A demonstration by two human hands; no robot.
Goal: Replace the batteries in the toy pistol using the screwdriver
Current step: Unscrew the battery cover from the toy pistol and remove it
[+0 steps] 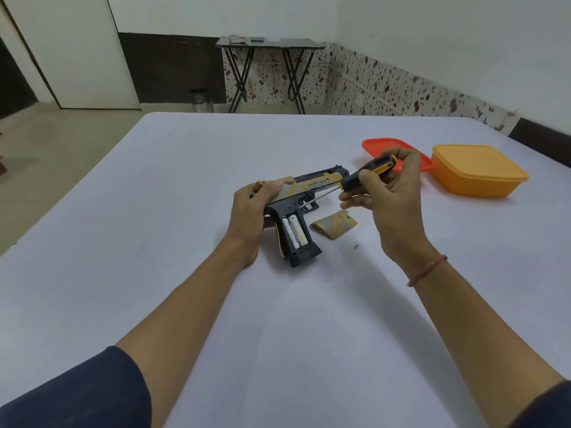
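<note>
head view: left hand [251, 208] grips the toy pistol [296, 211] at its rear, steadying it on the table [200, 304], likely so the open grip shows both batteries [295, 231]. right hand [389, 193] pinches the screwdriver [367, 171] handle, with the removed cover [335, 225] lying beside. left fingers are hidden behind the slide.

A plain room in a home, it seems.
A white-covered table [185, 211] fills the middle. At upper centre a black folding table [268, 44] stands against a wall with a floral-print band [386, 84], a small metal bin [201, 100] beside it. A white door [77, 57] is upper left, above a pale floor [46, 143]. An orange plastic food container [477, 171] sits at right.
</note>
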